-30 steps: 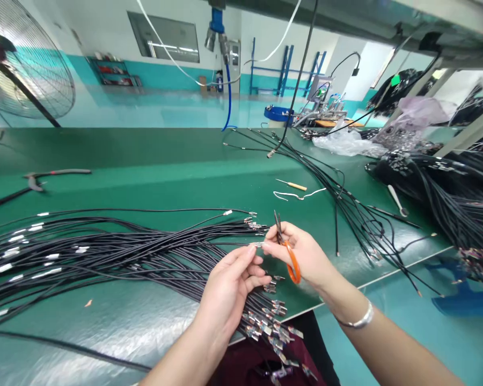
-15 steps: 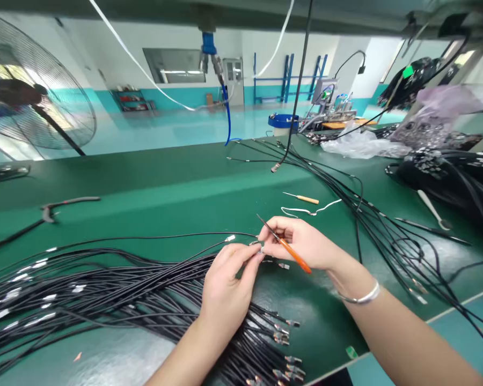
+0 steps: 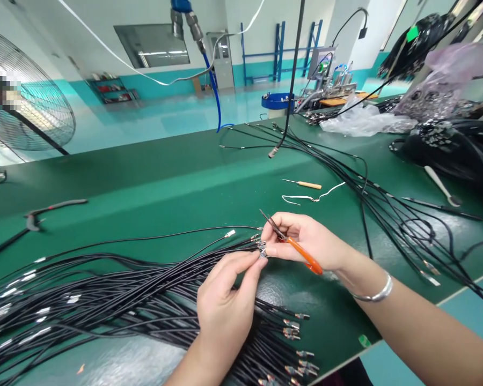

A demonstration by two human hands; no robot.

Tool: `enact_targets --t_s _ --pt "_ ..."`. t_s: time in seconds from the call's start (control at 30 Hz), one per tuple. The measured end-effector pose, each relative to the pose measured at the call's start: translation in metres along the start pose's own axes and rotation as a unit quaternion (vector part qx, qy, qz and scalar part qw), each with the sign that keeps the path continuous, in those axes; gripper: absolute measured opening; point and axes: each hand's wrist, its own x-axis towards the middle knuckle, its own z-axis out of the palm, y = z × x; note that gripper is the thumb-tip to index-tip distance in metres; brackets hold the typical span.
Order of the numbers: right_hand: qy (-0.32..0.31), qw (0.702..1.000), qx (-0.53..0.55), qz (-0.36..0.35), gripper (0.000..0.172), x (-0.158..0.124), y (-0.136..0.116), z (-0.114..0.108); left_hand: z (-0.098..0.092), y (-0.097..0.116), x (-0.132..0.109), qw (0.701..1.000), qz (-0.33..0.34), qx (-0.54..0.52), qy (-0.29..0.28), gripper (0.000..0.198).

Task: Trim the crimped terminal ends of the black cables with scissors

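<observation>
My left hand (image 3: 227, 300) is closed in a pinch on a small metal connector (image 3: 262, 250) above the bundle of black cables (image 3: 145, 289). My right hand (image 3: 312, 241) meets it from the right, thumb and fingertips at the same connector. Across the right fingers lies a pair of orange-handled scissors (image 3: 301, 254), held in the hand, dark pointed tips toward the upper left. Whether the connector is joined to a cable is hidden by the fingers. Several cable ends with metal terminals (image 3: 292, 327) lie below the hands.
On the green table (image 3: 145, 203) lie a wooden-handled awl (image 3: 309, 185), a white cord (image 3: 316, 199), a brush (image 3: 443, 187) and pliers (image 3: 33, 221). More black cables (image 3: 334, 166) run along the right. A black hose (image 3: 292, 80) hangs over the table. A fan (image 3: 28, 102) stands left.
The view has shifted, so the background sits higher. My hands stay together at the connector, with slightly more of its metal showing. The scissors have turned a little in my right hand.
</observation>
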Motion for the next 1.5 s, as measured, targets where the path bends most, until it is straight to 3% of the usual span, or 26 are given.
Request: enact_targets --t_s 0.2,0.37,0.53,0.7,0.93,1.07,1.13,1.2,1.27,1.37,1.5 --pt "-0.001 1.0 0.001 -0.007 0.016 -0.001 0.002 0.0 -0.002 -0.001 0.0 0.999 -0.03 0.022 0.009 0.013" --pt "-0.018 1.0 -0.02 0.005 0.015 -0.002 0.0 -0.004 -0.005 0.001 0.006 0.995 0.042 0.059 -0.068 0.01" --pt "-0.051 0.998 -0.039 0.007 0.017 -0.004 -0.005 -0.005 -0.007 -0.001 0.004 0.988 0.1 0.085 -0.085 0.013" --pt "-0.052 0.997 -0.049 -0.004 0.016 -0.005 -0.008 -0.003 -0.007 -0.001 0.001 0.988 0.119 0.074 -0.066 0.023" --pt "-0.057 0.998 -0.032 0.005 0.018 -0.008 -0.008 -0.003 -0.007 -0.002 -0.003 0.99 0.115 0.057 -0.052 0.019" --pt "-0.019 0.999 0.025 0.024 0.02 -0.017 -0.001 0.008 -0.011 0.003 -0.009 0.989 0.128 0.062 -0.031 0.014" --pt "0.017 0.997 0.059 0.042 0.02 -0.025 0.001 0.018 -0.017 0.009 -0.017 0.99 0.123 0.071 0.008 0.014" --pt "0.058 0.993 0.08 0.058 0.02 -0.034 0.004 0.028 -0.024 0.015 -0.03 0.996 0.045 0.056 0.046 0.013" --pt "0.095 0.989 0.09 0.067 0.02 -0.045 0.005 0.039 -0.028 0.02 -0.046 0.993 -0.114 -0.012 0.029 0.011" --pt "0.13 0.985 0.092 0.068 0.02 -0.061 0.006 0.059 -0.024 0.028 -0.067 0.926 -0.325 -0.189 -0.038 0.023" --pt "0.141 0.986 0.053 0.072 0.015 -0.082 0.008 0.082 -0.011 0.033 -0.081 0.843 -0.386 -0.373 -0.03 0.016"
